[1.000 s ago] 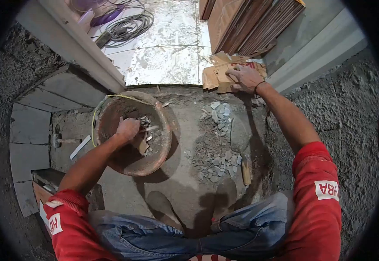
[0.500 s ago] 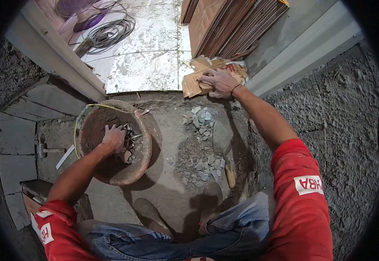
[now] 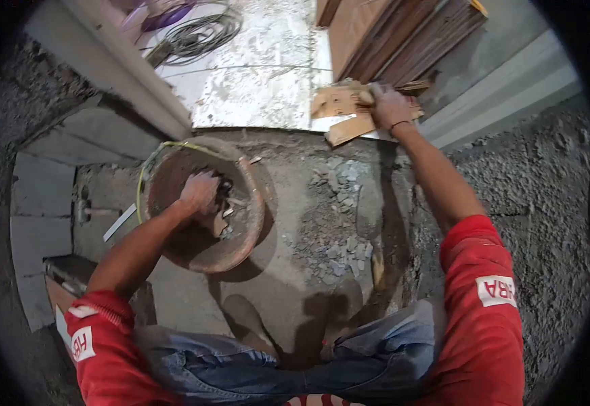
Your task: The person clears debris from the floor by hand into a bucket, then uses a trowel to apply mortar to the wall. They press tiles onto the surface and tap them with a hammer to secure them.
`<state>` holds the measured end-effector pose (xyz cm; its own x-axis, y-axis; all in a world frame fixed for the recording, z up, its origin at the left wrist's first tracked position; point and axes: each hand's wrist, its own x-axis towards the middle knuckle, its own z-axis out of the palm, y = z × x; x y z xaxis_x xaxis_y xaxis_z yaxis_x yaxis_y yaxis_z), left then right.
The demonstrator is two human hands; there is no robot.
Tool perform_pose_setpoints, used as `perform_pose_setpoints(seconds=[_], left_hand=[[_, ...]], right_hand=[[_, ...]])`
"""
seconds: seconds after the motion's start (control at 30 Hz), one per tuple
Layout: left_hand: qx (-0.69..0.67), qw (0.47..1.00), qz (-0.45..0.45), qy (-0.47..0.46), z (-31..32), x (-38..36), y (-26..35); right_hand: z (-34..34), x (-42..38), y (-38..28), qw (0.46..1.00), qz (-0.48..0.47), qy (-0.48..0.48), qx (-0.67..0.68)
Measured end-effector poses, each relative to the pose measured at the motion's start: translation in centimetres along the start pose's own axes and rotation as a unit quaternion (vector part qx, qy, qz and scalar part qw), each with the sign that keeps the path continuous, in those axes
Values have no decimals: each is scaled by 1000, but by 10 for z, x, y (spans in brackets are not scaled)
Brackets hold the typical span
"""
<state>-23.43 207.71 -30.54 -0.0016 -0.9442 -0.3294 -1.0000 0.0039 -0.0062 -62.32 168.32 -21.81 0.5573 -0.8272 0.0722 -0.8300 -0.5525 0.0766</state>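
My left hand (image 3: 201,192) is down inside a round reddish tub (image 3: 255,227), its fingers curled over the broken chips and debris (image 3: 230,210) there; what it grips is hidden. At the doorway, my right hand (image 3: 388,108) pinches torn brown cardboard (image 3: 350,128) lying at the edge of the white floor. Between the tub and the right wall lies a heap of grey rubble (image 3: 335,227). Beside the heap rests a trowel (image 3: 369,213) with a wooden handle.
Stacked brown boards (image 3: 403,44) lean beyond the doorway. A coiled cable (image 3: 203,37) lies on the white floor (image 3: 261,88). A hammer (image 3: 95,212) and a pale strip (image 3: 119,222) lie left of the tub. Rough grey wall (image 3: 511,216) stands at the right.
The whole view has shifted, with the scene now farther right and slightly higher. My right hand's fingers have drawn together at the cardboard, which has moved. My left hand stays in the tub.
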Motion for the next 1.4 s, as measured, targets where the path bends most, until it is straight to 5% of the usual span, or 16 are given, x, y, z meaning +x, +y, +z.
perform_pose_setpoints(seconds=[0.2,0.33,0.43,0.6,0.77,0.87,0.9,0.93,1.0,1.03,1.07,1.13,1.23,1.3,1.4], left_hand=[[-1,997,-18,-71,-43,-4,-10],[-116,988,-31,-98,-69,-2,-33],[-272,934,-30,-228,-156,-9,-30],[-453,869,5,-199,-256,-38,-3],[-521,845,61,-101,-270,-32,11],[-600,795,50,-77,-244,-33,16],[-600,790,-15,-123,-233,-32,9],[-594,783,-81,-166,-221,-30,1],[-450,871,-35,-195,-168,-19,-8],[-290,946,8,-143,-145,-16,-1],[-122,987,50,-88,-121,-17,10],[-124,985,94,-71,-88,-18,34],[14,989,116,-95,-59,-24,63],[41,985,121,-117,-49,-20,62],[118,973,137,-141,-39,-16,56]], right_hand=[[-44,-15,-14,998,0,22,60],[-90,-22,-56,997,-14,65,42],[-131,-29,-108,941,-232,109,220],[-178,-97,-228,830,-451,93,314],[-197,-111,-256,887,-341,-73,304],[-173,-74,-209,870,-380,14,314],[-174,-68,-187,905,-322,6,277],[-175,-62,-162,934,-263,0,241],[-140,-48,-101,893,-307,328,-11],[-130,-50,-85,894,-306,328,-13],[-121,-57,-74,930,-254,266,-20],[-99,-66,-67,971,-223,81,38],[-35,-85,-91,946,-254,-116,163],[-1,-100,-109,929,-323,-145,109],[24,-109,-139,935,-292,-197,46]])
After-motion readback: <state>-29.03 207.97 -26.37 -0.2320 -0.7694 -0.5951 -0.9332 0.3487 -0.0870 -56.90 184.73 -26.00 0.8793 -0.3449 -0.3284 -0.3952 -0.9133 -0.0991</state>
